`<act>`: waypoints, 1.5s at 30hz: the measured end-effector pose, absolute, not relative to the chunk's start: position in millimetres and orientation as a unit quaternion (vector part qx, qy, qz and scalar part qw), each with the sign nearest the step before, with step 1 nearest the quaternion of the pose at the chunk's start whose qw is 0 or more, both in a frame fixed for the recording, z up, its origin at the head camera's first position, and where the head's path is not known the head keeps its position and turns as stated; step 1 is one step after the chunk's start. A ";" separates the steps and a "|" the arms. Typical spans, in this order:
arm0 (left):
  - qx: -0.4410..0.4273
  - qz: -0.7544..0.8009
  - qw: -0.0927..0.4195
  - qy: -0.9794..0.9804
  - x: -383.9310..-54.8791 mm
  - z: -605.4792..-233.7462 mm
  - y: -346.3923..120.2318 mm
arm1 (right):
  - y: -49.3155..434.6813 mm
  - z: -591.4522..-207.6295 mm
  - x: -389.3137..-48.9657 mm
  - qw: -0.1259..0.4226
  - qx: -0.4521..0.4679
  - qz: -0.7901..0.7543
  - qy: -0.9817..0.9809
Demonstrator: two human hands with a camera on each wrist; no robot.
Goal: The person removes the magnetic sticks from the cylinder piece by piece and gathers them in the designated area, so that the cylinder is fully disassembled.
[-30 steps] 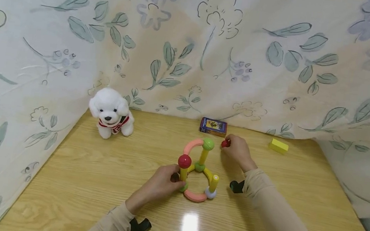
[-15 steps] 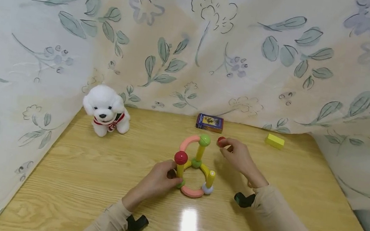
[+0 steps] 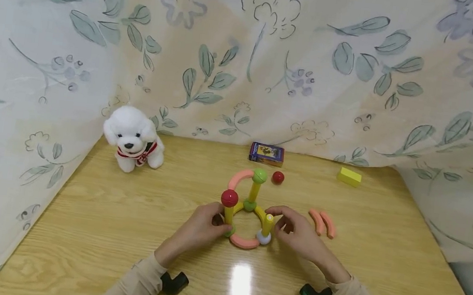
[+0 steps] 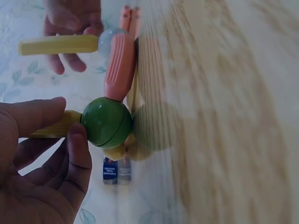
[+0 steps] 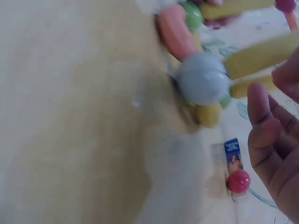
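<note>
A magnetic stick-and-ball frame stands on the table, with a yellow and pink curved base ring (image 3: 244,243). My left hand (image 3: 202,226) pinches its left yellow rod (image 4: 58,126) between thumb and fingers, just above a green ball (image 4: 106,122). That rod is topped by a red ball (image 3: 229,198), and a pink arch (image 3: 239,178) links it to the green ball (image 3: 260,176) on the rear rod. My right hand (image 3: 297,232) is beside the right yellow rod (image 3: 268,225), fingers parted around it without gripping. This rod rises from a pale blue ball (image 5: 204,78), its top bare.
A loose red ball (image 3: 278,177) lies behind the frame, near a small card box (image 3: 267,154). Two pink curved sticks (image 3: 322,223) are right of my right hand. Farther off are a yellow block (image 3: 349,177) and a white plush dog (image 3: 131,138).
My right hand has let go of the loose red ball and come nearer, to the right rod. The two pink curved sticks have come out from behind my arm. My left hand keeps its hold.
</note>
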State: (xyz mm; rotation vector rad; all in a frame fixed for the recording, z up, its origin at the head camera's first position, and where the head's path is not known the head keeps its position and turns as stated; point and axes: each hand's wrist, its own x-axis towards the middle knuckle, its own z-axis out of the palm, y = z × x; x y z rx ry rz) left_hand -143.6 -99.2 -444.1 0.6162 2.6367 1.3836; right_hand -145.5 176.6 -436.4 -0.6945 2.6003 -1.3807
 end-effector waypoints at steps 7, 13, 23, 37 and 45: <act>0.201 0.455 0.046 0.866 -143.9 -439.6 -102.4 | 162.3 -448.2 -132.0 0.029 -0.239 -0.460 0.855; 0.199 0.456 0.052 0.866 -143.1 -439.2 -102.0 | 157.6 -451.7 -129.4 0.011 -0.232 -0.469 0.852; 0.203 0.448 0.048 0.869 -144.5 -438.8 -101.6 | 155.8 -445.2 -127.3 -0.019 -0.252 -0.422 0.871; 0.205 0.445 0.054 0.870 -147.1 -440.2 -101.1 | 255.6 -423.3 -171.0 -0.209 -0.265 -0.140 0.931; 0.207 0.445 0.055 0.870 -146.4 -440.1 -101.9 | 322.3 -420.6 -191.9 -0.181 -0.235 -0.016 0.955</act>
